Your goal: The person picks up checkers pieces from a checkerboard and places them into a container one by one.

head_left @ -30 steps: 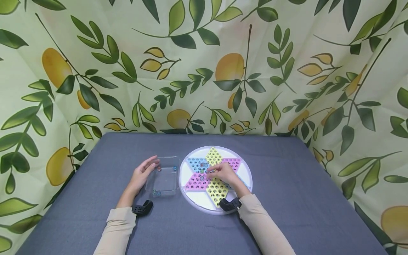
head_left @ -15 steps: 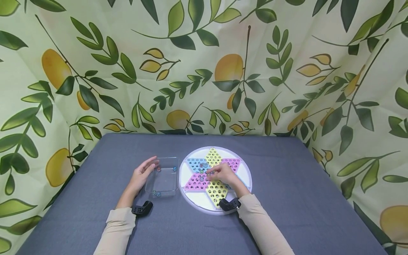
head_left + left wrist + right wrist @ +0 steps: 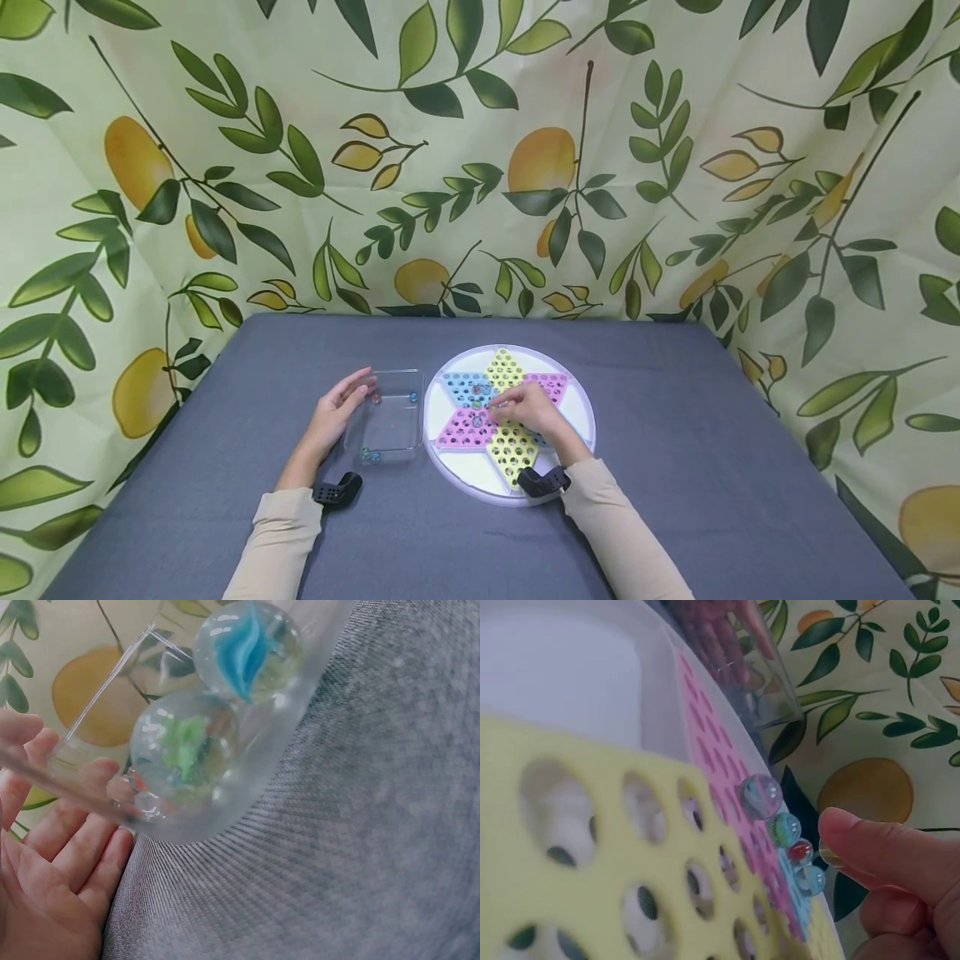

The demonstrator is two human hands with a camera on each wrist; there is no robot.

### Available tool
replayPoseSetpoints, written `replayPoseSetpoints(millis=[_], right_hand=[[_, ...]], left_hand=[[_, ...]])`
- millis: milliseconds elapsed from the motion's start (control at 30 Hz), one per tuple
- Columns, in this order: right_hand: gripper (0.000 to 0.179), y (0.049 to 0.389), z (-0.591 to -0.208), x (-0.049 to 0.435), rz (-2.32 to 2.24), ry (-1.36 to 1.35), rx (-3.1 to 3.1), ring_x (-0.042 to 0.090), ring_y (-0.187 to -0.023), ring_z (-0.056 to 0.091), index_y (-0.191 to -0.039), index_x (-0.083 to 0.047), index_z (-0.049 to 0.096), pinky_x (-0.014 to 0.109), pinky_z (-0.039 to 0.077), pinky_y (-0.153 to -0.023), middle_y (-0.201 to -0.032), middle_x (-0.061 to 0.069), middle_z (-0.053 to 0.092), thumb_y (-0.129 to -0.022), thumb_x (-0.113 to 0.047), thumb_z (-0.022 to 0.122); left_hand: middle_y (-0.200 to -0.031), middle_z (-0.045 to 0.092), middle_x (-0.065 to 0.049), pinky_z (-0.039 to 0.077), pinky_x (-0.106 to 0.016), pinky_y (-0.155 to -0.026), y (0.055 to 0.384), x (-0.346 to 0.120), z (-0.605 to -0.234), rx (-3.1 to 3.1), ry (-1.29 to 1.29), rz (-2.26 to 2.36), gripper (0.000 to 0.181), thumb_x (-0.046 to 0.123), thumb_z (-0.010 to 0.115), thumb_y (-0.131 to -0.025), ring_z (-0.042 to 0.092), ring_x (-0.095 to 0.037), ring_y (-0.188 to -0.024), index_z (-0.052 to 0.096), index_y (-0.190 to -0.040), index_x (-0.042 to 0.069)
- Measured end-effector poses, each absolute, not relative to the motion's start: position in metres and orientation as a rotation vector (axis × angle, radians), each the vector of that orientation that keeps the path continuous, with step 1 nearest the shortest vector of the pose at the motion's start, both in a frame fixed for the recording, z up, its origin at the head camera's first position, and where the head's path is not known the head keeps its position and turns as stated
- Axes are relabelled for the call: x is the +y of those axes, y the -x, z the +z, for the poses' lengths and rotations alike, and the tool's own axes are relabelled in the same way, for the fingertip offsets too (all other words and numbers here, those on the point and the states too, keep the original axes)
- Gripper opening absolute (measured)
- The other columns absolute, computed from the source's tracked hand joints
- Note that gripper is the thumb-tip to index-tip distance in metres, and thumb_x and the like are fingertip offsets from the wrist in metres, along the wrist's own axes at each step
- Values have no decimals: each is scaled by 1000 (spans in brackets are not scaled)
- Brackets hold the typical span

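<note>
My right hand (image 3: 531,407) is over the middle of a round white Chinese checkers board (image 3: 573,425) with a pink, yellow and blue star. In the right wrist view its thumb and finger pinch a clear marble (image 3: 829,855), mostly hidden by the thumb. Several marbles sit in the board's holes, among them a clear one (image 3: 761,796), a green one (image 3: 784,829) and a red one (image 3: 800,851). My left hand (image 3: 332,417) rests at the left side of a clear tray (image 3: 393,370), fingers relaxed. A blue marble (image 3: 247,652) and a green-swirled marble (image 3: 180,746) lie inside it.
Grey cloth (image 3: 675,467) covers the table under the tray and board. The tray stands just left of the board, with a narrow gap between. Leaf-patterned fabric (image 3: 465,208) hangs behind the table and along its sides.
Both hands keep nearly the same places. The view shifts very slightly; the right hand stays over the board's middle and the left hand stays at the tray.
</note>
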State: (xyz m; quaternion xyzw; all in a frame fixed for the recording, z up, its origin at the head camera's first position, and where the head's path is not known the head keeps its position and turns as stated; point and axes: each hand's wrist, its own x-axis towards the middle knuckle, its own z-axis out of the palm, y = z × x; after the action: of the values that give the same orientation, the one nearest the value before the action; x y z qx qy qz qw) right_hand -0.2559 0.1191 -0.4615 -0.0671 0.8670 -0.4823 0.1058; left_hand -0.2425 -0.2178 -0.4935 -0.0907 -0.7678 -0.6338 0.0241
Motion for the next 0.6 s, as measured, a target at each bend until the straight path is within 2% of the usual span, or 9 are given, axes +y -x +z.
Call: replayPoseSetpoints(millis=[433,600], right_hand=[[24,252,-445,116,-1487,300,2561,7,-49,34,-98,-1,75,16,28,-45,-50,-8,44,-76,-11,78],[26,251,-441,113,-1502,316,2552,6,-50,36,-100,-1,74,16,30,-46,-52,-8,47,-77,-12,78]], left_hand=[[-142,47,-29,37,2,-93,242,-217,-493,-2385,278,-1951,48,24,46,-103,53,20,-105,40,-144,1],[-142,47,-29,37,1,-93,242,-217,-492,-2385,279,-1949,48,24,46,-103,53,21,-105,40,-144,1]])
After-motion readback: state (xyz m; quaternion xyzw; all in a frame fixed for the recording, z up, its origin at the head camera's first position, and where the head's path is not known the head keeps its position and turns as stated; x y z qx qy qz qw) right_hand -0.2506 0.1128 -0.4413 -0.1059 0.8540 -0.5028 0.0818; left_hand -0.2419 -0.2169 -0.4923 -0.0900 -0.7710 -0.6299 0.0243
